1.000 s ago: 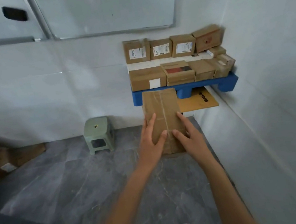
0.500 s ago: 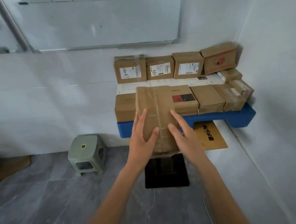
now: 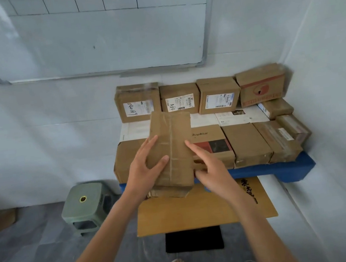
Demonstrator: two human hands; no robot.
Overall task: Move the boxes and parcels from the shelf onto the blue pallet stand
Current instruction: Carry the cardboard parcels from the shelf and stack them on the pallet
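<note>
Head view: left hand [image 3: 146, 174] holds a flat brown parcel [image 3: 171, 150] from its left side, thumb curled over the top face, fingers beneath. Right hand [image 3: 211, 167] sits at the parcel's right edge, fingers loosely spread; contact there cannot be confirmed. The parcel hangs tilted above the front row of boxes [image 3: 246, 143] on the blue pallet stand [image 3: 282, 168]. A back row of labelled boxes [image 3: 180, 99] stands against the wall. A green stool [image 3: 85, 205] sits left of the stand.
</note>
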